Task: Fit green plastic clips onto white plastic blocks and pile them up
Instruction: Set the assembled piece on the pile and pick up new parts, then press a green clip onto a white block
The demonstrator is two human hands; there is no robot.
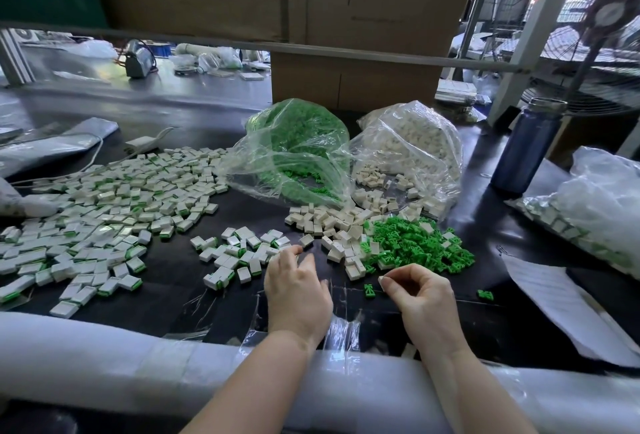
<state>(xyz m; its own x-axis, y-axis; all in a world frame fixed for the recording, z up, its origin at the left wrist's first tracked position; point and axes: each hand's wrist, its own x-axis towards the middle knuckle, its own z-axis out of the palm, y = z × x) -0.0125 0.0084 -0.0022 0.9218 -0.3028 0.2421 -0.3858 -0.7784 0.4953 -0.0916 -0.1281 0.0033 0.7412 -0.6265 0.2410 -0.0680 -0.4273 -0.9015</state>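
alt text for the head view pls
Two bare hands work at a dark table: the left hand reaches toward a white block, the right hand hovers curled by a loose green clip. Heaps of assembled blocks, white blocks and green clips surround them.

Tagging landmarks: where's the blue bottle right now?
Head view: the blue bottle stands upright on the far right of the table, just right of the bag of white blocks and behind a white plastic bag.
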